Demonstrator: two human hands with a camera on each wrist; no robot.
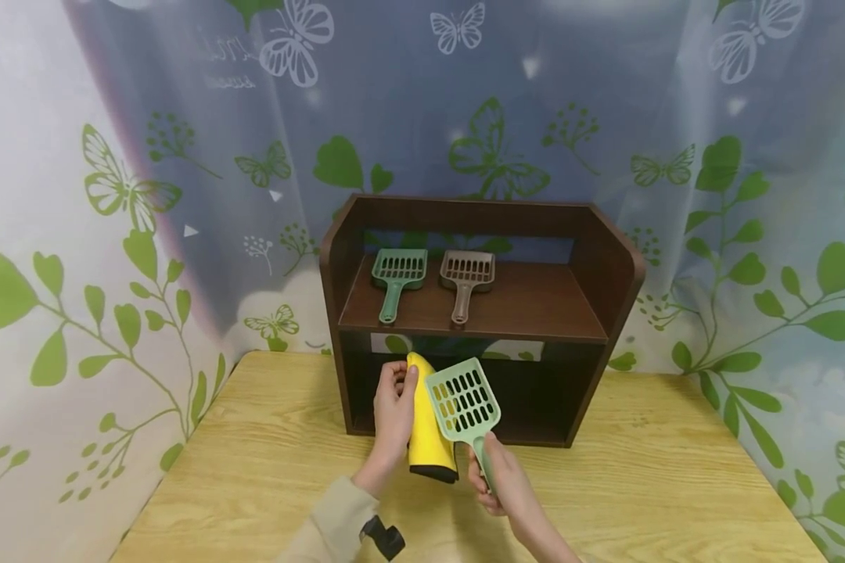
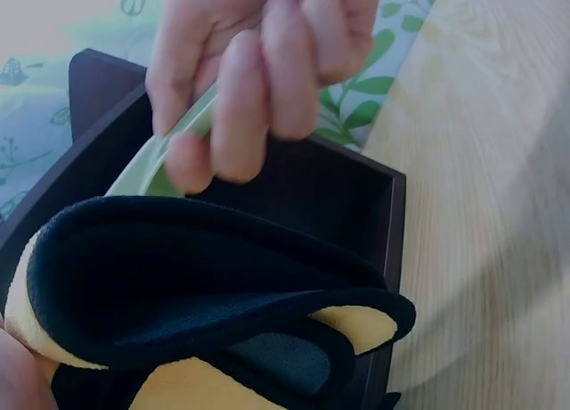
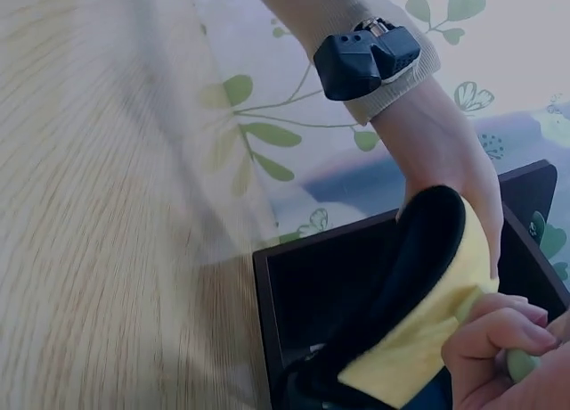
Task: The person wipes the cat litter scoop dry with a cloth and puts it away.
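In front of the shelf, my left hand (image 1: 393,410) holds a folded cloth (image 1: 426,426), yellow outside with a black lining and edge. My right hand (image 1: 505,481) grips the handle of a light green slotted litter scoop (image 1: 469,429), its head up and tilted left over the cloth's right side. In the left wrist view, the black lining (image 2: 178,267) of the cloth forms loops, and the right hand's curled fingers are above it. The right wrist view shows the cloth's yellow side (image 3: 423,339) beside the right hand; most of the scoop is hidden there.
A dark brown two-level shelf (image 1: 542,301) stands behind the hands on a light wooden table (image 1: 662,461). On its upper board lie a darker green scoop (image 1: 390,301) and a brown scoop (image 1: 462,301), handles forward. A leaf-and-butterfly curtain (image 1: 408,102) hangs behind.
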